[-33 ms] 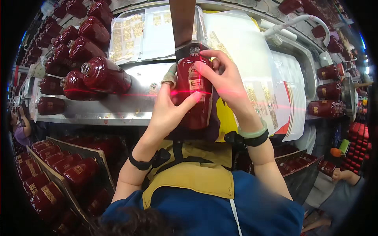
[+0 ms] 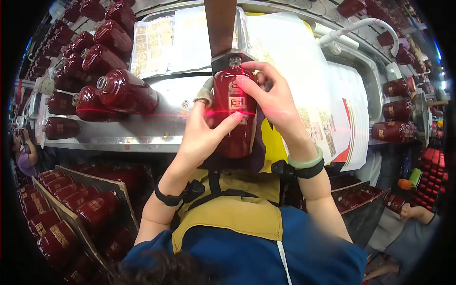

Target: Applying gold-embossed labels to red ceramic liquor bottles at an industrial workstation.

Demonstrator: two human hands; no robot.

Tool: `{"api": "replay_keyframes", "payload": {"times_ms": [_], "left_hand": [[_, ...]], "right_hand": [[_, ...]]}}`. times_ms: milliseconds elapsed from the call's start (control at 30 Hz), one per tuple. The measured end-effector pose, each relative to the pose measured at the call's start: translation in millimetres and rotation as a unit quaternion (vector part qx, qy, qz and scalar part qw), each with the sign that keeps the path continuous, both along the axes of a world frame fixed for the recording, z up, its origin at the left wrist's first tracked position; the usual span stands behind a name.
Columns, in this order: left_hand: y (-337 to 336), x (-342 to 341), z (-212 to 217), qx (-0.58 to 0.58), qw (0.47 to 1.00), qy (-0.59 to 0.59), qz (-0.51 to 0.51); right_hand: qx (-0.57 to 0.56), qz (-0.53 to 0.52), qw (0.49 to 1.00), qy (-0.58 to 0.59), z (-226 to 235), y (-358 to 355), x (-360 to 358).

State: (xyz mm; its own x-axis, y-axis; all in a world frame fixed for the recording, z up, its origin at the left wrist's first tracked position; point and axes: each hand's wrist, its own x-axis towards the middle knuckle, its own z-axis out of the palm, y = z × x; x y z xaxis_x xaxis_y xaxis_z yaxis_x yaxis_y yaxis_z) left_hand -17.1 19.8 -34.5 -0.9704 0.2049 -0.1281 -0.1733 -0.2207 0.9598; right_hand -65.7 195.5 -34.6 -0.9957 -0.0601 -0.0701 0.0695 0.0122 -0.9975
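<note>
A dark red glass bottle [image 2: 236, 140] lies in front of me with its clear neck pointing away, against a dark bracket [image 2: 218, 61]. Gold decals [image 2: 236, 103] run down its upper face, crossed by red laser lines. My left hand [image 2: 199, 133] grips the bottle's left side. Its thumb presses near the lower decal, and a worn finger cover [image 2: 204, 92] shows on that hand. From the right, my right hand [image 2: 273, 97] holds the bottle near the shoulder, thumb on the upper decal. The fingertips beneath the bottle are hidden.
Several red bottles [image 2: 126, 90] stand on the metal bench at left. Sheets of gold decals [image 2: 154, 45] lie behind, with white paper stacks [image 2: 346, 109] at right. A brown post [image 2: 221, 23] rises ahead. Bottle crates [image 2: 90, 206] flank me, and a co-worker's hand [image 2: 411, 211] shows far right.
</note>
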Motion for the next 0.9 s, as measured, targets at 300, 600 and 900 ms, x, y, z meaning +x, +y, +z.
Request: {"api": "replay_keyframes", "payload": {"times_ms": [300, 600, 900], "left_hand": [[-1.2, -0.7, 0.4, -0.004, 1.000, -0.028, 0.000], [0.3, -1.2, -0.1, 0.009, 1.000, -0.027, 0.007], [-0.3, 0.2, 0.2, -0.003, 0.999, -0.029, 0.014]], "right_hand": [[-0.011, -0.023, 1.000, -0.018, 3.8, -3.3, -1.1], [0.026, -0.031, 0.999, -0.001, 0.3, -2.6, -0.5], [0.037, -0.032, 0.999, 0.003, 5.1, -4.7, 1.4]]}}
